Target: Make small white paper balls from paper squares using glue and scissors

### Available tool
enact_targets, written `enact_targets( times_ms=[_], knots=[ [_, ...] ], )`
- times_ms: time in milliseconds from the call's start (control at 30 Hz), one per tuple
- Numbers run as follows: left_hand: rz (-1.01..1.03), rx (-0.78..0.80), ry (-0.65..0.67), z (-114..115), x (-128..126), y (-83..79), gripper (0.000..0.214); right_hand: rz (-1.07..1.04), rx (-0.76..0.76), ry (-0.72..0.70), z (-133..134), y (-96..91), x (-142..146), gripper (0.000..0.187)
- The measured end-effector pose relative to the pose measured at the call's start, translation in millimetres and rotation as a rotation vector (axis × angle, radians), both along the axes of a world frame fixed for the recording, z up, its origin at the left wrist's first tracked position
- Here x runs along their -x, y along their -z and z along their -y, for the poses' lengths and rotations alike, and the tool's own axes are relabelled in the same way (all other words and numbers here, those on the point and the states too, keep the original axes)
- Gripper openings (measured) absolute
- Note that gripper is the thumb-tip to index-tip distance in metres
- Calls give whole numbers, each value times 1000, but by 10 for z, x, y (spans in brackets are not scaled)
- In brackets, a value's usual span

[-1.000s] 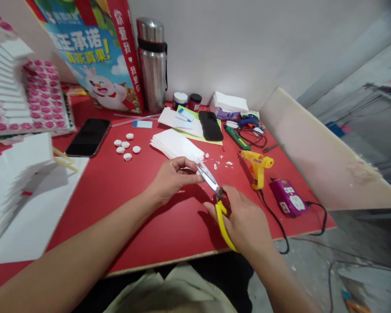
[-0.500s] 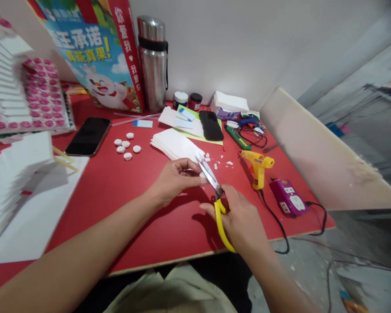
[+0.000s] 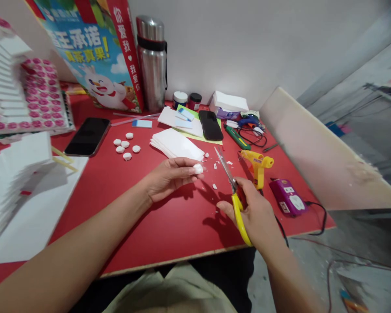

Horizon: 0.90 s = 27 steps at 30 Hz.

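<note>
Between the thumb and fingers of my left hand (image 3: 172, 177) is a small white rounded piece (image 3: 198, 168), pinched above the red table. My right hand (image 3: 256, 213) is closed on the yellow handles of a pair of scissors (image 3: 239, 213). Their blades point away from me, nearly together, and stand apart from the white piece. White scraps (image 3: 214, 186) lie scattered under and beyond the blades. Several similar white rounded pieces (image 3: 125, 144) sit in a cluster to the left. Just beyond my left hand rests a stack of white sheets (image 3: 177, 144).
A yellow glue gun (image 3: 257, 163) and a purple power socket (image 3: 288, 198) lie on the right. Behind are a steel flask (image 3: 152, 65), a dark phone (image 3: 210, 125) and a green-handled tool (image 3: 237, 137). Another phone (image 3: 88, 136) and a fanned white structure (image 3: 19, 174) occupy the left.
The scissors have moved right and away from the white piece, with my right hand. My left hand has shifted slightly left and turned, showing the piece. More scraps show on the table.
</note>
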<state>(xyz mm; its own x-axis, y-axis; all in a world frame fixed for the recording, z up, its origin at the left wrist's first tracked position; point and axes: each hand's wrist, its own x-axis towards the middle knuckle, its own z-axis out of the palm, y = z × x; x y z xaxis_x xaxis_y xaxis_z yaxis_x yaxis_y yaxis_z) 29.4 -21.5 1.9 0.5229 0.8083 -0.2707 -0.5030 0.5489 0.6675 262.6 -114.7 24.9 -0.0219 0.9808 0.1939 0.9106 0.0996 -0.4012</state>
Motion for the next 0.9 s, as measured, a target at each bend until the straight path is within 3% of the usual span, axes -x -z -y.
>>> enact_targets(
  times_ms=[200,367,567,900],
  knots=[
    [20,-10,-20,-6,26,-2,30,-21,16,-107,-1,-22,42,62],
    [-26,-78,-64,10,3,16,31,118,-76,-182,-21,35,88,68],
    [-72,-139,-67,19,-23,13,27,286,-127,-201,-59,78,108,76],
    [-132,-188,-43,36,-22,-30,25,278,-129,-183,-52,98,117,76]
  ],
)
